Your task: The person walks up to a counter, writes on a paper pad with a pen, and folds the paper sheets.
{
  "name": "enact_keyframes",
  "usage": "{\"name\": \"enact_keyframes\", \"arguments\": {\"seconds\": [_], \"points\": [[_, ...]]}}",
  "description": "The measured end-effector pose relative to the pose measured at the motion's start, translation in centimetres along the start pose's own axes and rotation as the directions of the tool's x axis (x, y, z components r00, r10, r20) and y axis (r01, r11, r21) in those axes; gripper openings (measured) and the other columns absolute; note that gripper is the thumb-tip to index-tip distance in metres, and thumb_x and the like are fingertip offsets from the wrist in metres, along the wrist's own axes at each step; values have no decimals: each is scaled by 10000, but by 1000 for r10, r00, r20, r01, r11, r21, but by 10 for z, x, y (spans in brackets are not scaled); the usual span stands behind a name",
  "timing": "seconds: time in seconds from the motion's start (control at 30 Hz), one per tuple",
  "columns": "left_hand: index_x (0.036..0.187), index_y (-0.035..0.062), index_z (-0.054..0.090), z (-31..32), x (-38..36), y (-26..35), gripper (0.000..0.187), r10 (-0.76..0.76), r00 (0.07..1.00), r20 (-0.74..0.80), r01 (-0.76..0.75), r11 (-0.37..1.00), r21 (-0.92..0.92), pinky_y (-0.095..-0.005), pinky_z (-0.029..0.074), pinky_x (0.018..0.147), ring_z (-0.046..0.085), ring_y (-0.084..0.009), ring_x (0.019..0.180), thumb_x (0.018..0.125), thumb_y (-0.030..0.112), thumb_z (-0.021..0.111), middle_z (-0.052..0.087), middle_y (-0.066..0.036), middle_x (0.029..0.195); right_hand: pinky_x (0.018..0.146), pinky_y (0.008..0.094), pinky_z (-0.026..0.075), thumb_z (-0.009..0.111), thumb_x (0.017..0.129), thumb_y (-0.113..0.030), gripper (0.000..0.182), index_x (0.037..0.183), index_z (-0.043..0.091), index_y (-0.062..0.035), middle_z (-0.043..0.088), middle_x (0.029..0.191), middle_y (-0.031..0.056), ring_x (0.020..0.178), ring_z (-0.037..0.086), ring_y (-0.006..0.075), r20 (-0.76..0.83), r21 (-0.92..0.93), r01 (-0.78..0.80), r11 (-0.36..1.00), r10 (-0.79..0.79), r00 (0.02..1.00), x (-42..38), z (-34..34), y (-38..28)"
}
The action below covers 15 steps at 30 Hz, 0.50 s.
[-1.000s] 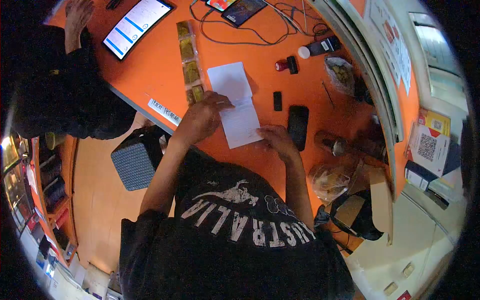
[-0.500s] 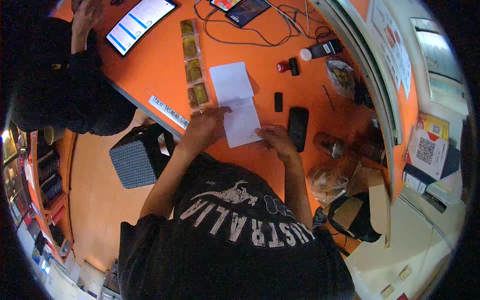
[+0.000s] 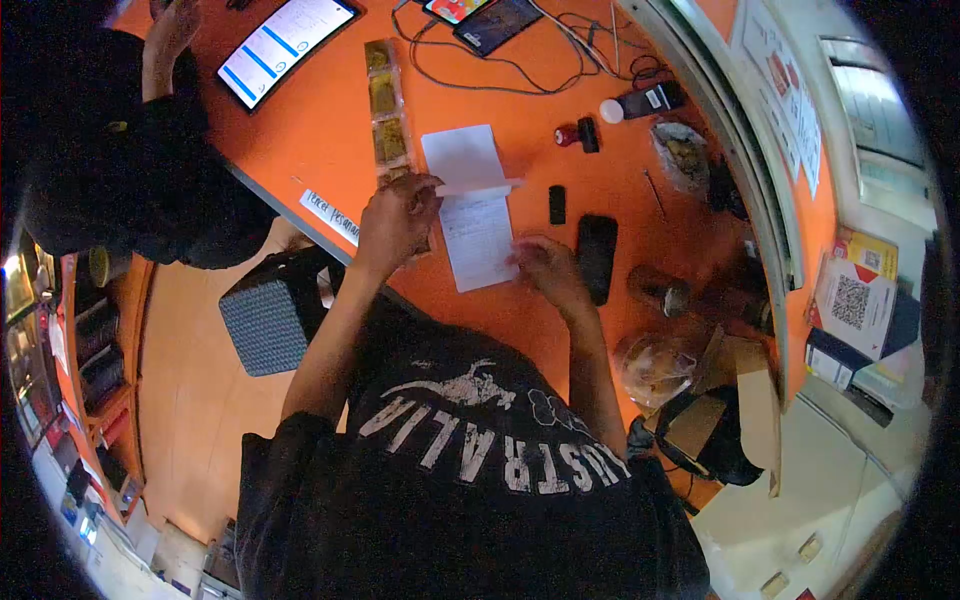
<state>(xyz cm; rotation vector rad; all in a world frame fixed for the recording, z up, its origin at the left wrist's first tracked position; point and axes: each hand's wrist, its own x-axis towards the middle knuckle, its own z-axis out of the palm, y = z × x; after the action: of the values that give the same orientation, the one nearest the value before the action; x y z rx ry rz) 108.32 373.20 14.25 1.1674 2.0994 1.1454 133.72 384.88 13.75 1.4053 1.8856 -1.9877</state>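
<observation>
A small notepad (image 3: 477,245) lies open on the orange table, its lower page covered with handwriting. My left hand (image 3: 398,222) is at its left side, thumb and finger pinching a page (image 3: 475,187) that stands lifted and seen nearly edge-on across the middle. My right hand (image 3: 550,272) is at the lower right edge, curled fingertips holding the pad there. Just beyond my left hand runs a strip of clear packets (image 3: 388,105) with yellow-brown contents, its near end partly hidden by that hand. A black phone (image 3: 597,258) and a small black object (image 3: 557,204) lie right of the pad.
A lit tablet (image 3: 285,50) lies far left near another person's hand (image 3: 172,35). Cables (image 3: 480,85) and devices spread at the back. A red-black stamp (image 3: 577,134), a bag (image 3: 682,157) and an open carton (image 3: 755,420) are rightward. A handwritten label (image 3: 330,215) marks the table's left edge.
My left hand has moved up and slightly left, lifting a page that lay flat before. My right hand has shifted slightly up at the pad's edge.
</observation>
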Motion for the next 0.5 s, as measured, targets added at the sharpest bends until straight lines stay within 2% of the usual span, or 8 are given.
{"name": "enact_keyframes", "arguments": {"seconds": [0.07, 0.13, 0.17, 0.23, 0.27, 0.3, 0.43, 0.5], "points": [[961, 51, 688, 0, 1, 1, 122, -33, 998, 46, 31, 999, 43, -433, 529, 660, 679, -329, 722, 901, 154, 661, 674, -152, 815, 581, 267, 530, 656, 959, -202, 223, 1085, 652, -18, 724, 936, 93, 699, 659, 120, -35, -107, 104, 989, -108, 994, 5, 0, 23], [935, 45, 678, -2, 0, 4, 121, -67, 993, 97, 58, 995, 86, -436, 528, 658, 677, -329, 719, 897, 160, 673, 669, -152, 812, 580, 267, 526, 665, 944, -157, 192, 1067, 649, -11, 722, 930, 85, 689, 655, 122, -53, -58, 67, 996, -70, 996, 5, 3, 30], [909, 39, 665, -4, -2, 7, 121, -101, 984, 145, 98, 995, 27, -431, 528, 671, 680, -322, 762, 879, 154, 686, 668, -154, 845, 579, 266, 523, 674, 929, -113, 165, 1049, 646, -3, 721, 923, 77, 679, 652, 124, -71, -9, 33, 999, -33, 997, 5, 4, 34], [884, 33, 653, -2, -5, 1, 126, -129, 971, 200, 138, 990, -31, -427, 528, 684, 683, -315, 806, 861, 148, 700, 667, -156, 877, 581, 270, 523, 671, 935, -137, 174, 1050, 654, -6, 718, 897, 69, 680, 651, 124, -74, -36, 10, 999, -12, 997, 4, 6, 34], [888, 49, 677, 4, -8, -13, 98, 114, 967, 228, -106, 993, -49, -418, 532, 699, 683, -304, 835, 845, 133, 703, 671, -143, 898, 584, 274, 523, 668, 941, -160, 186, 1050, 661, -10, 715, 871, 61, 681, 649, 124, -74, -65, -9, 998, 4, 997, 4, 5, 33], [892, 64, 701, 5, -9, -16, 83, 349, 904, 249, -341, 937, -73, -409, 537, 714, 684, -293, 865, 829, 118, 706, 674, -130, 919, 584, 274, 523, 668, 941, -160, 186, 1050, 661, -10, 715, 871, 61, 681, 649, 124, -76, -65, -10, 998, 5, 997, 4, 4, 31], [904, 113, 749, 9, -26, -15, 107, 434, 860, 268, -439, 897, -41, -404, 547, 751, 677, -282, 907, 809, 103, 701, 677, -106, 940, 582, 281, 505, 611, 991, -304, 299, 1039, 690, -19, 702, 805, 42, 672, 636, 119, -66, -171, 41, 984, -54, 996, 5, -2, 25], [913, 142, 774, 15, -34, -19, 137, 238, 872, 428, -292, 954, 64, -411, 554, 791, 679, -290, 907, 809, 97, 698, 683, -95, 954, 577, 282, 496, 586, 1005, -350, 347, 1039, 699, -24, 694, 782, 32, 664, 626, 114, -77, -239, 33, 970, -53, 996, 4, -1, 21]]}}
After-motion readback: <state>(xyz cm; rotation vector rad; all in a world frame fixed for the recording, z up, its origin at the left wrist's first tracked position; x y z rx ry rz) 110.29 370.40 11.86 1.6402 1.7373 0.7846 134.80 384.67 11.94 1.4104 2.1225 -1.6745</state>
